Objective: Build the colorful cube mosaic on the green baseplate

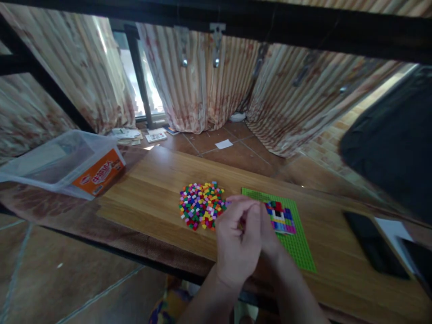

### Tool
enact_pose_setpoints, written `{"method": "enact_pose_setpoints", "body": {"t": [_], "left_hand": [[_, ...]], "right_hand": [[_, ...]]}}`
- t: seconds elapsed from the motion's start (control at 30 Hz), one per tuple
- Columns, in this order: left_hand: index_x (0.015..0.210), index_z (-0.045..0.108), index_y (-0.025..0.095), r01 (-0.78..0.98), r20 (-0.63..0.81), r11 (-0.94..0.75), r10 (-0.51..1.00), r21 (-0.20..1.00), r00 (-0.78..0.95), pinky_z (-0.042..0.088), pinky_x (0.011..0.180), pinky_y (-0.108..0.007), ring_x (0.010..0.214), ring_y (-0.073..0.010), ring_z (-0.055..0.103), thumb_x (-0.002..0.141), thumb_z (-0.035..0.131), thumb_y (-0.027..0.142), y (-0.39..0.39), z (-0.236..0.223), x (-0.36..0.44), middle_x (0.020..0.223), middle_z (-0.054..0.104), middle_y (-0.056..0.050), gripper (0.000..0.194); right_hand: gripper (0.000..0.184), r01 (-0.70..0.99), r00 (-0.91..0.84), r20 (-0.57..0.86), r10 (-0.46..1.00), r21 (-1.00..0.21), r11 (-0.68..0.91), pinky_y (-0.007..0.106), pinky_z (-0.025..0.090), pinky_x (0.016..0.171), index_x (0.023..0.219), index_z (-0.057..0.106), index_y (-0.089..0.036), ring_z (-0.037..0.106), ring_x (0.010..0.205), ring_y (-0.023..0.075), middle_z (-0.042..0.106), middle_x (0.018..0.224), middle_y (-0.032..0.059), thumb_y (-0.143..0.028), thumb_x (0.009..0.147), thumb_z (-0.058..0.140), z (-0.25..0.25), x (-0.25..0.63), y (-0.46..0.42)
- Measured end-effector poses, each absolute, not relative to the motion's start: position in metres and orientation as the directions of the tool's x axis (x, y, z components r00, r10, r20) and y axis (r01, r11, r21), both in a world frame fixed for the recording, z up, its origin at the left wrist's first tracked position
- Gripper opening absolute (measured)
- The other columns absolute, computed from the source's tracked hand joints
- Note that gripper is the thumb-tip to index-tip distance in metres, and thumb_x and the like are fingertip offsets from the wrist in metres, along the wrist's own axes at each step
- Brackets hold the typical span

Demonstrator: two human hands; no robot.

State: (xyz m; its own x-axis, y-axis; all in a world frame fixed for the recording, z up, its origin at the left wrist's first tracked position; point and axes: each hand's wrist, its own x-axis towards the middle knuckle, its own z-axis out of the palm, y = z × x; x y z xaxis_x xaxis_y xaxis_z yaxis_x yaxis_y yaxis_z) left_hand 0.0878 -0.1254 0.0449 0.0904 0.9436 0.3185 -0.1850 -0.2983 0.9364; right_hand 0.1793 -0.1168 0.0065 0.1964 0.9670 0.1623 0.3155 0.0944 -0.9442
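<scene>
My left hand (236, 245) is closed, thumb pressed against curled fingers, in front of the table's middle. Whatever it may hold is too small or hidden to make out. Right against it, my right hand (267, 231) is mostly covered by the left, so its fingers cannot be read. Just left of both hands lies a heap of small coloured toy bricks (201, 204). On their right is a green baseplate (300, 243), partly behind my right hand and forearm. A block of multicoloured bricks (283, 217) sits on the baseplate, its left side hidden by my hand.
A clear plastic bin (57, 180) with an orange label stands at the left of the wooden table (145, 211). Toward the right end lie a black phone-like slab (374, 243) and white paper (393, 229). A dark bar (236, 15) crosses overhead.
</scene>
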Motion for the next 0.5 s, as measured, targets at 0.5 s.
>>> {"method": "enact_pose_setpoints", "body": {"t": [0.5], "left_hand": [[0.103,0.071,0.016,-0.251,-0.229,0.334,0.900,0.908,0.370,0.049,0.063,-0.022,0.075,-0.0134,0.064,0.087,0.054,0.027,-0.121,0.024,0.115,0.090,0.072,-0.005,0.026]], "right_hand": [[0.017,0.351,0.431,0.198,0.880,-0.936,0.039,0.028,0.055,0.061,0.081,0.072,-0.021,0.067,0.066,0.0160,0.073,0.076,0.0028,-0.037,0.078,0.071,0.030,0.227,-0.140]]}}
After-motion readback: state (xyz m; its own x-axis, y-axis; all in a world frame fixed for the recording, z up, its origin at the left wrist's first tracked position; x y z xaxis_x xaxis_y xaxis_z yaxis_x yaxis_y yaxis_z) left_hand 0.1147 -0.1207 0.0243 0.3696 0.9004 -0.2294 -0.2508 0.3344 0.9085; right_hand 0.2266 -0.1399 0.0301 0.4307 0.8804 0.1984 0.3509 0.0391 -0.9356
